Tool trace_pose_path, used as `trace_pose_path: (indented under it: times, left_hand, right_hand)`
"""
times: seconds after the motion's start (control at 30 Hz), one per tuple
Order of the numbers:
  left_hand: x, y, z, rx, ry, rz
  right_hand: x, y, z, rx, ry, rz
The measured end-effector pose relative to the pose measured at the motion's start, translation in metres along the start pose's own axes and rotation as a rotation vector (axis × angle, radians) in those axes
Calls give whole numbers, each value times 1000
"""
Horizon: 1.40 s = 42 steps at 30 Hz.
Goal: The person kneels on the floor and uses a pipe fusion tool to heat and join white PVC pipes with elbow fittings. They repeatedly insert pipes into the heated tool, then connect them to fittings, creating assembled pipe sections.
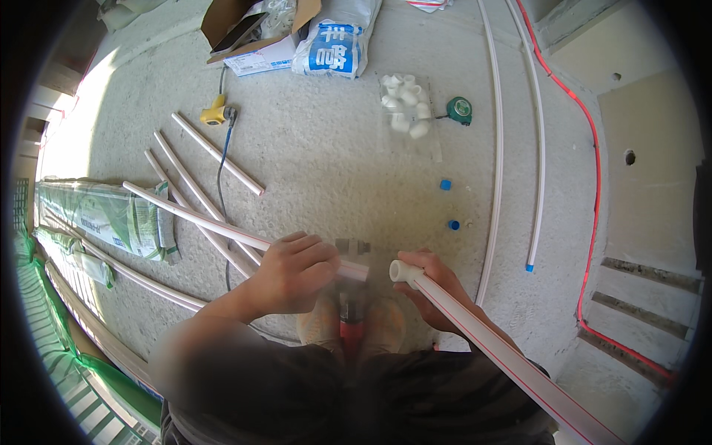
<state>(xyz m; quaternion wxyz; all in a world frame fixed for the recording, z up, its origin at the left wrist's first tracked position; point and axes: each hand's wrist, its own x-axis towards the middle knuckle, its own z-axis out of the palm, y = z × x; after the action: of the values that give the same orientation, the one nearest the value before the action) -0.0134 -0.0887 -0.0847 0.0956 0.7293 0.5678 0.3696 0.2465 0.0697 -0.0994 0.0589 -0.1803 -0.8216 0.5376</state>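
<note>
My left hand is closed round a white plastic pipe, whose cut end points right, in front of me. In my right hand is another white pipe with a thin red stripe, running down to the lower right. A white elbow fitting sits on its near end, its open mouth facing the left pipe; a gap separates the two. Partly behind the left pipe's end stands a pipe-welding tool with a red body and grey heating heads, between my shoes.
Loose pipes lie left, beside a yellow socket with a dark cable. Ahead are a clear bag of white fittings, a green tape measure, blue caps and a cardboard box. Red tubing follows the right wall.
</note>
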Motion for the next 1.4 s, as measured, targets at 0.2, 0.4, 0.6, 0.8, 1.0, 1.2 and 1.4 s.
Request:
trace_pose_path:
  times: [0.2,0.4,0.6,0.8,1.0,1.2,1.4]
  left_hand:
    - [-1,0,0,-4,1,2]
    - [-2,0,-1,3,-9,-3]
    - [-3,-1,-1,4,-12,-4]
    - [-3,0,-1,6,-15,-7]
    - [-2,1,-1,7,-25,-10]
    - [-3,1,1,18,-35,-16]
    - [-3,1,2,24,-71,-26]
  right_hand:
    - [0,0,1,-18,0,-6]
    - [0,0,1,0,-5,20]
    - [0,-2,2,11,9,7]
    - [1,-3,1,11,-1,10]
    - [1,-5,-1,-7,-10,33]
    - [3,-8,-5,3,-17,77]
    - [6,-10,-3,24,-15,175]
